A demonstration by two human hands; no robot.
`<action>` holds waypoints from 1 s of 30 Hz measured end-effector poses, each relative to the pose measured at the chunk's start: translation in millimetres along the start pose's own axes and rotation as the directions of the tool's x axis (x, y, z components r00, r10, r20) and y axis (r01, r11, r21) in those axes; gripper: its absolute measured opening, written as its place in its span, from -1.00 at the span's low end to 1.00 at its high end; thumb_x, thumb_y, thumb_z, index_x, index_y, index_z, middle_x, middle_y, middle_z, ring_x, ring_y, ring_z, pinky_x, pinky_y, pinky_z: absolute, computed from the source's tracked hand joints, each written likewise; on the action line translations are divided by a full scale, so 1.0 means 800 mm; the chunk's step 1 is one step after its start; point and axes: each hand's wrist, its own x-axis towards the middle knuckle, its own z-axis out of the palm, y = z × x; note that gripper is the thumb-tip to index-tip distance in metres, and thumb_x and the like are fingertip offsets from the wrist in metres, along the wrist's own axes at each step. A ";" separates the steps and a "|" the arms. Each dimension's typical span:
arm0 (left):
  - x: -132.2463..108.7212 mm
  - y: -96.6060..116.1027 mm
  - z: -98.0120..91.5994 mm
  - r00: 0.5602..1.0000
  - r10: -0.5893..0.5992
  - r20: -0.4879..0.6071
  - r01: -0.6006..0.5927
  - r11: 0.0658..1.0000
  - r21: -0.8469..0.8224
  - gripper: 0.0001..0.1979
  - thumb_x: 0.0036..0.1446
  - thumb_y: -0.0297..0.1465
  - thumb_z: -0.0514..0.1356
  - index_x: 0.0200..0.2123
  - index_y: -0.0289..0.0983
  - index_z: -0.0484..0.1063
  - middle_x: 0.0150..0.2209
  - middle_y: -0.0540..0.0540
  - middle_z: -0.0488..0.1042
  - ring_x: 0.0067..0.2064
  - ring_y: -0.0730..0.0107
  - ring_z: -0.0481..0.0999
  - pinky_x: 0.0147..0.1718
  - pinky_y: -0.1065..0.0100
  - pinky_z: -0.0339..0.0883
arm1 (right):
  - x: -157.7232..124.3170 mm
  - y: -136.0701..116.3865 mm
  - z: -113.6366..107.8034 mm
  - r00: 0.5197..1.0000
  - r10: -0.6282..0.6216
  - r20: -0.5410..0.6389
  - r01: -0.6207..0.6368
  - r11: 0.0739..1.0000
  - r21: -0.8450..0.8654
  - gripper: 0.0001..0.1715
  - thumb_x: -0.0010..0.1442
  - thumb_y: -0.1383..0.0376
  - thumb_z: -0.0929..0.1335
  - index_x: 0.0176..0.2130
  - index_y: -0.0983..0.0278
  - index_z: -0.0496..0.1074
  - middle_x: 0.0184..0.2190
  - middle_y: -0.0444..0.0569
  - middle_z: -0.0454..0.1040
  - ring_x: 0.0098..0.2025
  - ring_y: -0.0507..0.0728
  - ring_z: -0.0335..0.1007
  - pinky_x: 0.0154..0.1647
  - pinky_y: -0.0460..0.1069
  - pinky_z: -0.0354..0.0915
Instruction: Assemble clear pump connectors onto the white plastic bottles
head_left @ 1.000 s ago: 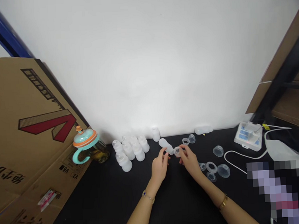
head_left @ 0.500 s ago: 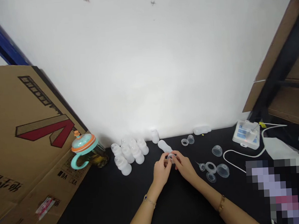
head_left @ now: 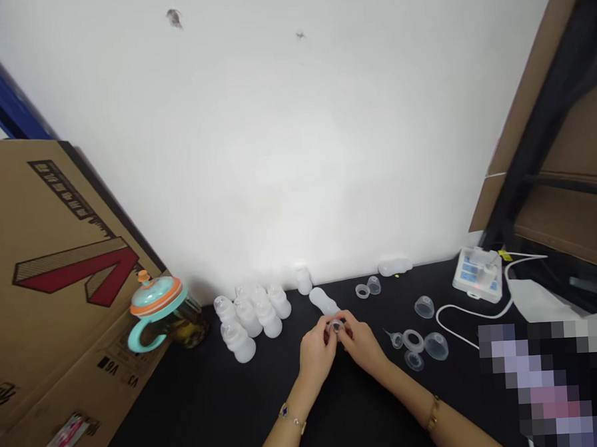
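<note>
A: What are the hands doing?

B: The left hand [head_left: 315, 353] and right hand [head_left: 362, 343] meet over the black table [head_left: 213, 415], fingertips of both pinching one small clear ring [head_left: 336, 327] between them, probably so each side can be turned or pressed.

A: And the bottle?

B: A translucent bottle [head_left: 324, 301] lies on its side just beyond the fingers, within easy reach. A cluster of capped bottles [head_left: 248, 316] stands beyond the left hand; loose clear parts [head_left: 417, 344] sit just right of the right hand. A teal cup [head_left: 157, 311] is far to the left.
</note>
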 end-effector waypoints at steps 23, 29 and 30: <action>-0.005 0.000 0.008 0.997 -0.073 0.034 0.072 0.997 0.031 -0.85 0.25 -0.39 0.15 -0.10 -0.14 0.34 -0.28 0.03 0.57 -0.35 0.33 0.56 -0.32 0.37 0.26 | 0.003 0.009 0.002 0.998 0.042 0.040 -0.041 0.998 -0.038 -0.62 0.19 0.38 0.25 -0.04 0.13 0.47 -0.46 -0.19 0.54 -0.46 0.09 0.42 -0.40 -0.10 0.17; -0.004 -0.006 0.007 0.996 -0.080 0.027 0.080 0.996 0.028 -0.82 0.29 -0.41 0.12 -0.04 -0.14 0.33 -0.28 0.02 0.59 -0.31 0.32 0.60 -0.31 0.39 0.27 | 0.004 0.014 0.004 0.998 0.008 0.069 -0.012 0.999 0.045 -0.57 0.22 0.34 0.25 0.03 0.13 0.50 -0.44 -0.17 0.57 -0.48 0.08 0.47 -0.40 -0.11 0.25; -0.004 -0.006 0.007 0.997 -0.073 0.023 0.072 0.997 0.031 -0.82 0.30 -0.41 0.12 -0.04 -0.14 0.33 -0.29 0.02 0.59 -0.32 0.32 0.60 -0.32 0.39 0.26 | 0.004 0.014 0.004 0.997 0.008 0.075 -0.013 0.998 0.069 -0.57 0.23 0.33 0.25 0.03 0.14 0.50 -0.45 -0.18 0.56 -0.50 0.07 0.46 -0.42 -0.11 0.25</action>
